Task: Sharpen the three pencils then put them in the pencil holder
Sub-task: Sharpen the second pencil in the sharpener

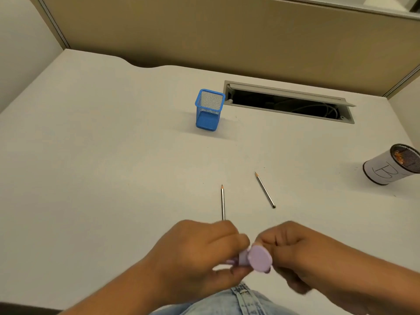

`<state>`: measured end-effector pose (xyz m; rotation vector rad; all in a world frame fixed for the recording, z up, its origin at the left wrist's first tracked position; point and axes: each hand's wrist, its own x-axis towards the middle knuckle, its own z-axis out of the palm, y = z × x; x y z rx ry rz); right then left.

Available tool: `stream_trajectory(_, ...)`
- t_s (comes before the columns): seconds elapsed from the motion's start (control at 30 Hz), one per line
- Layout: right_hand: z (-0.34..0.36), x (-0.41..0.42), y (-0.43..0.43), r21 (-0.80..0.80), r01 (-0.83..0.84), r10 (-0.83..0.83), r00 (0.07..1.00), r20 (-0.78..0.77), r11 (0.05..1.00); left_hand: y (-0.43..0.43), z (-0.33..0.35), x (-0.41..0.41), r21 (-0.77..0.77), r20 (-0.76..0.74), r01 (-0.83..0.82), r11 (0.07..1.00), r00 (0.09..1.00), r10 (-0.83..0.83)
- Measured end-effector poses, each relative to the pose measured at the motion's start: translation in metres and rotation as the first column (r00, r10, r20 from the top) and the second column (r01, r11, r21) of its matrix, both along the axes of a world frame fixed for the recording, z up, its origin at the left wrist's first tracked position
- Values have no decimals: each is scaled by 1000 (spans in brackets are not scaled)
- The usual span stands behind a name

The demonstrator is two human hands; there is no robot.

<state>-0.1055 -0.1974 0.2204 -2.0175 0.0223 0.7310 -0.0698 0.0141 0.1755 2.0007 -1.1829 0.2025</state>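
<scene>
A purple sharpener (258, 258) with a round end face sits between my two hands, low in the view above the table's near edge. My left hand (200, 253) is closed around its body. My right hand (293, 248) pinches the round end. Two pencils lie on the white table (113, 155) just beyond my hands, tips pointing away. The left pencil (222, 202) has its near end hidden behind my left hand. The right pencil (264, 189) lies tilted and fully in view. A third pencil does not show. The blue mesh pencil holder (209, 110) stands upright farther back.
A black mesh cup (391, 167) wrapped in white paper with handwritten letters stands at the right edge, with shavings inside. An open cable slot (288, 103) lies in the desk right of the blue holder. Beige partition walls close off the back. My jeans show below.
</scene>
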Motion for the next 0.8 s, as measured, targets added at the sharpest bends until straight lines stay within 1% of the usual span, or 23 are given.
stream_trajectory(0.03,2,0,-1,52,18,-11,992,-129,999,-1,-3,-2,-1,-21,6,1000,1000,-6)
stream_trajectory(0.07,3,0,-1,41,-13,18,989,-145,999,-1,-4,-3,-23,-97,-1,1000,995,-1)
stream_trajectory(0.1,3,0,0,10,-64,65,995,-81,998,-1,-3,-4,-55,-220,-27,998,975,14)
stream_trajectory(0.13,2,-2,-1,-39,-114,115,992,48,993,-2,-2,-4,-88,-360,-62,994,933,26)
stream_trajectory(0.17,3,-3,-1,-78,-127,140,971,192,989,-3,0,-5,-114,-497,-98,989,867,28)
stream_trajectory(0.2,6,-4,-1,-105,-137,163,940,299,985,-4,0,-5,-130,-617,-122,984,786,16)
stream_trajectory(0.23,7,-4,-3,-198,-172,240,885,399,965,-5,1,-4,-138,-710,-139,981,704,0)
stream_trajectory(0.27,9,-4,-5,-342,-200,356,794,493,918,-7,2,-4,-146,-768,-155,977,640,-13)
stream_trajectory(0.33,9,0,-8,-558,-168,529,616,584,813,-8,4,-3,-165,-819,-171,971,572,-38)
stream_trajectory(0.37,8,1,-9,-630,-137,589,547,595,764,-8,6,-3,-176,-818,-163,971,572,-52)
stream_trajectory(0.4,7,1,-9,-660,-117,618,501,606,742,-8,8,-3,-185,-797,-144,972,600,-63)
stream_trajectory(0.43,6,1,-9,-658,-119,623,482,616,743,-8,9,-4,-184,-753,-119,976,655,-62)
stream_trajectory(0.47,6,-1,-9,-642,-137,617,484,621,754,-8,10,-4,-175,-690,-97,980,722,-52)
stream_trajectory(0.5,7,-3,-9,-598,-180,591,523,614,781,-8,9,-4,-167,-605,-76,983,795,-41)
stream_trajectory(0.53,8,-5,-6,-507,-194,506,617,603,840,-8,8,-3,-151,-498,-58,987,867,-25)
stream_trajectory(0.57,8,-5,-2,-362,-193,368,776,512,912,-8,6,-1,-117,-365,-37,992,931,-9)
stream_trajectory(0.6,10,-4,1,-171,-148,197,926,322,974,-7,4,0,-69,-208,-14,998,978,-1)
stream_trajectory(0.63,8,-3,1,14,-18,17,997,77,1000,-8,0,0,-22,-56,10,1000,998,-11)
stream_trajectory(0.67,5,-1,0,124,141,-117,975,-188,982,-8,-2,0,15,50,29,999,998,-30)
stream_trajectory(0.7,5,0,0,168,211,-147,933,-330,963,-8,-3,0,37,82,45,998,995,-48)
stream_trajectory(0.73,4,0,0,176,181,-110,929,-354,968,-8,-4,0,40,51,53,998,997,-55)
stream_trajectory(0.77,3,-1,-2,159,126,-75,952,-297,979,-9,-4,0,32,-29,47,998,998,-47)
stream_trajectory(0.8,2,-2,-2,117,47,-26,983,-180,992,-9,-3,0,10,-145,30,1000,989,-28)
